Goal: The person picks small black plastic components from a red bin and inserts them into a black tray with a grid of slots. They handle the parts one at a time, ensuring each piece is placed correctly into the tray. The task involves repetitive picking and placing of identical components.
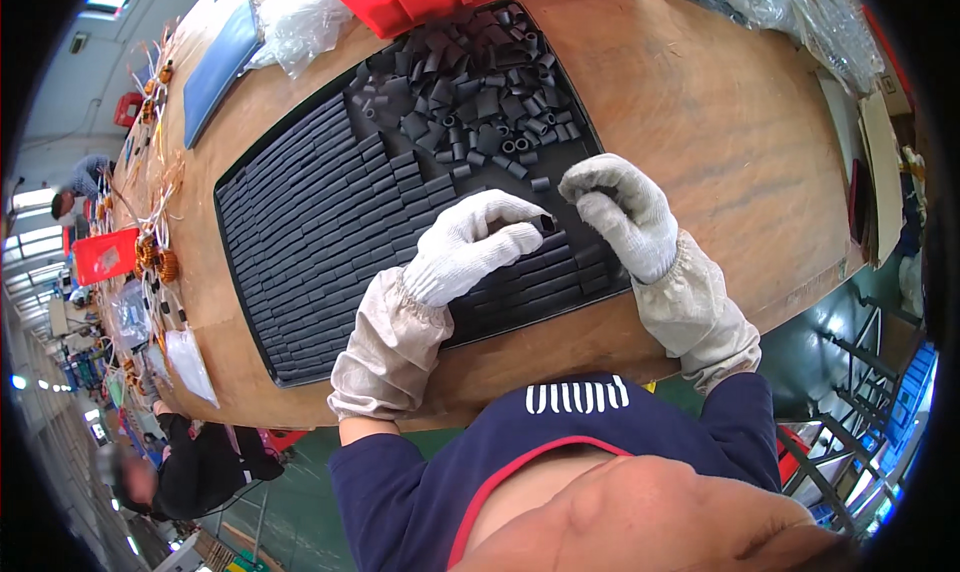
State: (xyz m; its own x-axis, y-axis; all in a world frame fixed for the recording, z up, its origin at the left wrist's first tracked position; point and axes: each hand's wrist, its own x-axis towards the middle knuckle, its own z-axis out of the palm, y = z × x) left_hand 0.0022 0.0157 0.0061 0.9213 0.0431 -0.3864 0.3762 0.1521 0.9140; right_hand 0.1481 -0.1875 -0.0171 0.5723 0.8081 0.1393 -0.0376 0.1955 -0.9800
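White-gloved hands met over the black tray.
The left hand (470, 247) pinched a small black tube (546, 222) at its fingertips, the right hand (622, 212) curled loosely just beside it, above neat rows in the tray (240, 262) on the wooden table (720, 102).

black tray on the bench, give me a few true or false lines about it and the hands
1. The tray is partly filled with neat rows of black tubes. True.
2. Loose tubes are heaped at the tray's far end. True.
3. Both hands are bare. False: the left hand and right hand wear white knit gloves.
4. The left hand pinches a small black tube. True.
5. The bin beyond the tray is blue. False: it is red.
6. The tray sits on a metal floor. False: it lies on a wooden bench.
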